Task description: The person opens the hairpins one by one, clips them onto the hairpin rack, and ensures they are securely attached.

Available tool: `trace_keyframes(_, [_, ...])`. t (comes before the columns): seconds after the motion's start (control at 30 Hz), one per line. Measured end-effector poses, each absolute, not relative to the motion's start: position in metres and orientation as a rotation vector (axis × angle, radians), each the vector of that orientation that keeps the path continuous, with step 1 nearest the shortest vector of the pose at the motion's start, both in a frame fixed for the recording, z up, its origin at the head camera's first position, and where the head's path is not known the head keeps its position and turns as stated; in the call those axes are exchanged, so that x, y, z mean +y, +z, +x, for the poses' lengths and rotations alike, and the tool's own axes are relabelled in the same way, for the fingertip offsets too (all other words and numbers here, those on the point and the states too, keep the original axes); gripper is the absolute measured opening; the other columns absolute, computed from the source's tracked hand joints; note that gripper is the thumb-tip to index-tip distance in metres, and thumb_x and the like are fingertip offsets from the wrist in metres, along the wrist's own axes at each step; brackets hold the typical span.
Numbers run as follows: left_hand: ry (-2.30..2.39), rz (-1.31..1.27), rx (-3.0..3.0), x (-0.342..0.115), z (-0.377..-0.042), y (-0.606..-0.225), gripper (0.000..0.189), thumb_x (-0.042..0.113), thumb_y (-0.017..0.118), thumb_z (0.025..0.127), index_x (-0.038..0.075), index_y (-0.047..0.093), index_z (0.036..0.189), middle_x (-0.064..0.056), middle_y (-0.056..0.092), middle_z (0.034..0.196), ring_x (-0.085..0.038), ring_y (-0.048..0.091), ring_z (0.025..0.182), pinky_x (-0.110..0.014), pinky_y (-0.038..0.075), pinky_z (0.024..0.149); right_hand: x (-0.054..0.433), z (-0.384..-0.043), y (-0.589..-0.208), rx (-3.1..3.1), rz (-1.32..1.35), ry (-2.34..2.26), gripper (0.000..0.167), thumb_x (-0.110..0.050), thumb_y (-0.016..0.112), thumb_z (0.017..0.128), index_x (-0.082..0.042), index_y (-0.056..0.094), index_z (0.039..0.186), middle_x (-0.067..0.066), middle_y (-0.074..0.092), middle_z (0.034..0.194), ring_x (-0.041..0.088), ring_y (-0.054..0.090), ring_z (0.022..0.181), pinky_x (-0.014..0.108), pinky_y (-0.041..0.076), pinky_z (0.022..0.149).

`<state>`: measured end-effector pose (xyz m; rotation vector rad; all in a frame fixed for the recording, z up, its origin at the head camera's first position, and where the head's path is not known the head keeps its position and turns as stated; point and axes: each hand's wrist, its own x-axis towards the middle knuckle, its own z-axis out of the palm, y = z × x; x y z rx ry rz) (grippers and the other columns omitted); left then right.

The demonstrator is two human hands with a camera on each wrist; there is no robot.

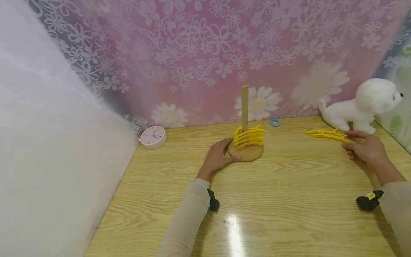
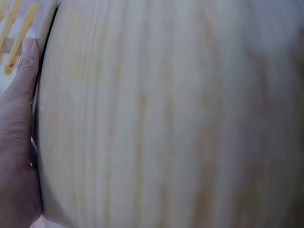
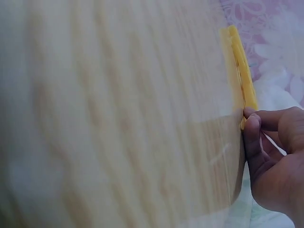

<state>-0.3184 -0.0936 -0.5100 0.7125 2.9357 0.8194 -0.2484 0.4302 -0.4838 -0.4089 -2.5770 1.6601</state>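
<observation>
A round wooden base (image 1: pixel 247 155) carries an upright wooden post (image 1: pixel 245 107). Several thin, curved yellow plastic pieces (image 1: pixel 249 138) are stacked around the foot of the post. My left hand (image 1: pixel 217 155) holds the base by its left edge, thumb along the front and fingers behind. In the left wrist view that hand (image 2: pixel 19 128) shows at the left edge, its thumb beside the yellow pieces. On the right, my right hand (image 1: pixel 366 146) pinches the near end of a slim yellow plastic piece (image 1: pixel 327 135) between thumb and fingers, low over the table.
Behind the right hand a white plush dog (image 1: pixel 356 107) stands against the curtain. A blue ring (image 1: pixel 274 122) lies at the table's back edge, right of the post. At the back left corner sits a pale pink clock (image 1: pixel 153 137). A flowered pink curtain (image 1: pixel 199 64) borders the wooden table (image 1: pixel 289 200).
</observation>
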Motion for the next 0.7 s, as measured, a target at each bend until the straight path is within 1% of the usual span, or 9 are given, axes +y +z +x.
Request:
trace_keyframes(0.1, [0.829, 0.718, 2.937, -0.0944, -0.3185, -0.5099, 0.097, 0.077, 0.066, 0.087, 0.033, 0.029, 0.166, 0.005, 0.034, 0.168, -0.017, 0.030, 0.155, -0.042, 0.019, 0.129, 0.4293, -0.2483, -0.4841, -2.616, -0.372, 1.607, 0.021, -0.023, 0.072, 0.100, -0.030, 0.063, 0.117, -0.017, 0.069, 0.074, 0.011, 0.063, 0.060, 0.030, 0.058, 0.052])
trace_keyframes(0.2, [0.836, 0.716, 2.932, -0.0945, -0.3181, -0.5095, 0.097, 0.077, 0.065, 0.087, 0.034, 0.029, 0.166, 0.006, 0.033, 0.168, -0.016, 0.029, 0.155, -0.043, 0.018, 0.129, 0.4286, -0.2470, -0.4828, -2.646, -0.356, 1.562, 0.018, -0.026, 0.076, 0.097, -0.030, 0.065, 0.110, -0.016, 0.069, 0.073, 0.012, 0.063, 0.060, 0.031, 0.058, 0.052])
trace_keyframes(0.27, [0.834, 0.711, 2.932, -0.0945, -0.3178, -0.5092, 0.096, 0.077, 0.065, 0.087, 0.035, 0.029, 0.165, 0.006, 0.033, 0.169, -0.016, 0.029, 0.155, -0.043, 0.018, 0.129, 0.4277, -0.2460, -0.4817, -2.668, -0.337, 1.533, 0.021, -0.026, 0.077, 0.097, -0.021, 0.065, 0.113, -0.013, 0.069, 0.072, 0.012, 0.063, 0.060, 0.031, 0.058, 0.053])
trace_keyframes(0.33, [0.831, 0.706, 2.932, -0.0943, -0.3177, -0.5092, 0.096, 0.077, 0.065, 0.087, 0.035, 0.029, 0.165, 0.007, 0.033, 0.169, -0.016, 0.028, 0.156, -0.043, 0.018, 0.129, 0.4273, -0.2450, -0.4809, -2.690, -0.323, 1.499, 0.028, -0.023, 0.076, 0.097, -0.011, 0.063, 0.119, -0.014, 0.067, 0.072, 0.012, 0.064, 0.060, 0.031, 0.059, 0.054])
trace_keyframes(0.43, [0.840, 0.706, 2.928, -0.0943, -0.3173, -0.5088, 0.096, 0.075, 0.066, 0.087, 0.035, 0.029, 0.165, 0.006, 0.033, 0.169, -0.017, 0.029, 0.156, -0.043, 0.018, 0.129, 0.4264, -0.2439, -0.4801, -2.726, -0.290, 1.433, 0.040, -0.017, 0.070, 0.099, 0.005, 0.053, 0.129, -0.018, 0.063, 0.075, 0.012, 0.065, 0.063, 0.032, 0.061, 0.056])
trace_keyframes(0.47, [0.845, 0.705, 2.926, -0.0945, -0.3171, -0.5087, 0.096, 0.075, 0.067, 0.087, 0.034, 0.029, 0.165, 0.006, 0.033, 0.169, -0.017, 0.029, 0.156, -0.044, 0.018, 0.129, 0.4260, -0.2438, -0.4799, -2.734, -0.284, 1.420, 0.043, -0.016, 0.068, 0.100, 0.007, 0.050, 0.131, -0.020, 0.061, 0.077, 0.012, 0.065, 0.064, 0.032, 0.061, 0.057])
trace_keyframes(0.53, [0.842, 0.704, 2.927, -0.0945, -0.3168, -0.5085, 0.096, 0.075, 0.067, 0.087, 0.034, 0.029, 0.165, 0.006, 0.033, 0.169, -0.017, 0.029, 0.156, -0.043, 0.018, 0.129, 0.4255, -0.2438, -0.4796, -2.749, -0.278, 1.410, 0.045, -0.017, 0.065, 0.101, 0.007, 0.049, 0.135, -0.023, 0.060, 0.079, 0.013, 0.065, 0.066, 0.033, 0.061, 0.058])
trace_keyframes(0.6, [0.838, 0.705, 2.929, -0.0944, -0.3167, -0.5082, 0.096, 0.075, 0.066, 0.087, 0.034, 0.029, 0.165, 0.006, 0.033, 0.169, -0.016, 0.029, 0.155, -0.042, 0.018, 0.129, 0.4249, -0.2438, -0.4791, -2.765, -0.279, 1.402, 0.046, -0.020, 0.063, 0.103, 0.006, 0.049, 0.137, -0.020, 0.061, 0.081, 0.014, 0.063, 0.067, 0.033, 0.060, 0.058])
trace_keyframes(0.7, [0.833, 0.709, 2.932, -0.0943, -0.3159, -0.5073, 0.096, 0.075, 0.066, 0.087, 0.034, 0.029, 0.166, 0.005, 0.033, 0.169, -0.015, 0.029, 0.155, -0.041, 0.018, 0.129, 0.4231, -0.2430, -0.4783, -2.786, -0.278, 1.339, 0.047, -0.026, 0.061, 0.105, 0.007, 0.051, 0.137, -0.011, 0.065, 0.083, 0.014, 0.062, 0.067, 0.033, 0.058, 0.056])
